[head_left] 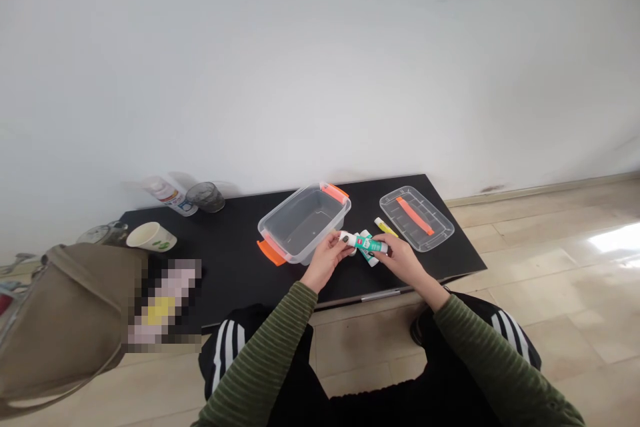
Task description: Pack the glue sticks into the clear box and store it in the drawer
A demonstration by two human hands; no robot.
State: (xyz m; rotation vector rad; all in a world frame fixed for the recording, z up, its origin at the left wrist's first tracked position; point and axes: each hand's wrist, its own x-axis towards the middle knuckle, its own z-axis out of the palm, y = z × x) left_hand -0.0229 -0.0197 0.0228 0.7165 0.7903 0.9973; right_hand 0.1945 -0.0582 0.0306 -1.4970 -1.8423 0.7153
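My two hands, seen from the head, meet over a black table. The fingers of my left hand (pixel 326 259) are drawn together in a pinch on the white end of a green-and-white glue stick (pixel 367 243); those of my right hand (pixel 401 259) are bent in closely around its other end, leaving only the width of the barrel between thumb and fingers. The glue stick lies nearly level between the hands, above the near part of the black table (pixel 235 230). Below it, partly hidden, are further green-and-white items (pixel 371 258), whose number I cannot tell.

To the left of the glue stick stands a clear plastic box (pixel 304 222) with orange latches at its two ends; whether my left hand touches its near corner I cannot tell. To the right, a yellow marker (pixel 387 227) lies just beside a clear lid (pixel 437 222), which bears an orange handle (pixel 415 216).

At the table's far left are a spray can (pixel 171 196), a dark glass tumbler (pixel 206 197) just beside it, and a white paper cup (pixel 151 238) nearer to me. A brown bag (pixel 70 320) occupies the left foreground, next to a blurred-out pink and yellow item (pixel 163 307). Green ribbed sleeves (pixel 270 347) cover my forearms.
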